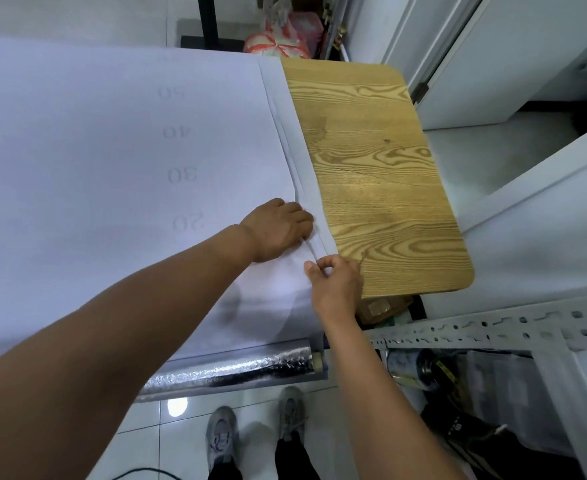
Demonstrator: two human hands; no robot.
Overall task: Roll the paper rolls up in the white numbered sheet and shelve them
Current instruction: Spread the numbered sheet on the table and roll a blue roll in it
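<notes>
The white sheet point(94, 150) is pinched at its edge by the right hand point(335, 284), centre frame. The left hand point(276, 233) is pressed alongside, grip unclear.

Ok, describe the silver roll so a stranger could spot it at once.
Start at the wooden table, partly covered by the white numbered sheet. Along the sheet's near edge lies the silver roll. It alone is shiny and embossed.

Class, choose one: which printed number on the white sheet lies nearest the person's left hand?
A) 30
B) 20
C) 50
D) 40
B: the 20 sits right beside the left hand on the white sheet; the other numbers lie farther away.
</notes>
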